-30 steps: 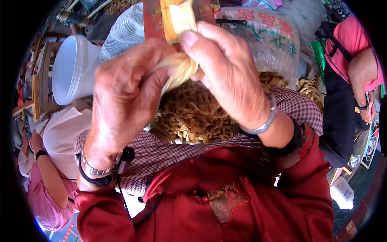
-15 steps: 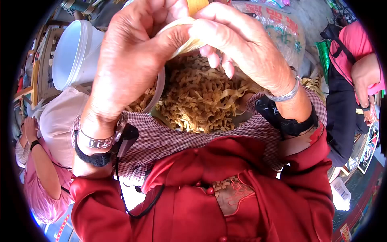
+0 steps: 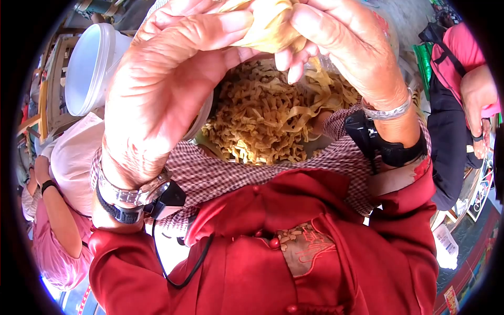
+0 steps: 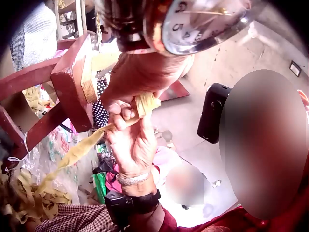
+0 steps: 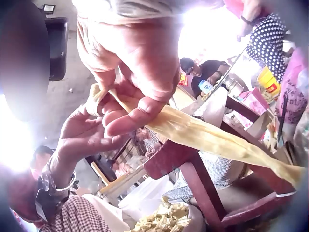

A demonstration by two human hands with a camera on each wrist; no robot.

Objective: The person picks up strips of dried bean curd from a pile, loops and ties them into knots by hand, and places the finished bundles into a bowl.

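Observation:
Held up near the top of the head view, a folded pale yellow flat strip [image 3: 275, 29] lies between both hands. My left hand [image 3: 157, 89] pinches its left side with thumb and fingers. The right hand [image 3: 354, 50] grips the other side, thumb on top, some fingertips hanging below. In the left wrist view, a long tail of the strip [image 4: 79, 150] runs from the right hand [image 4: 133, 145] down to a pile of loose strips [image 4: 29, 200]. The right wrist view shows that tail [image 5: 203, 133] stretched flat past the fingers.
A heap of curled tan strips [image 3: 262, 115] lies before the checked cloth [image 3: 210, 176] on the lap. A red wooden stand [image 4: 72, 79] is beyond the hands. At the left stands a white bucket [image 3: 86, 68]; people in pink sit on both sides.
Both hands have risen from beside the wooden block on the red stand, toward the top of the head view. The strip, earlier twisted between them, is now bunched, and more of the heap shows.

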